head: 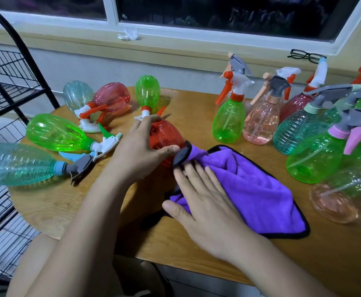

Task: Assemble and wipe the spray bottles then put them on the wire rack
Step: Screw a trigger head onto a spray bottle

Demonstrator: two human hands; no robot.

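step: wiping the red bottle (164,137) with the purple cloth (250,189); a judgement from the pose.
left hand: left hand (141,146) is wrapped around the red bottle, thumb on its near side, fingers over the top; the bottle lies about mid-desk.
right hand: right hand (205,202) lies flat and open on the cloth, fingers spread, fingertips at the bunched corner that touches the bottle; it grips nothing.
cloth: mostly spread flat on the desk (196,249) toward the near edge, only one corner is up against the bottle.
how to do it well: the right hand should gather more cloth into the palm so it cups the bottle rather than dabbing; the left hand should roll the bottle so every side meets the cloth, nozzle included.
risk: smooth plastic, likely slips if the grip loosens.
lying bottles: five lying bottles (55,132) on the left side of the desk.
upright bottles: upright bottles (229,118) crowd the right side.
wire rack: wire rack (6,82) stands just off the left edge.
remaining: the shelves in view hold no bottles, most of the task looks left.
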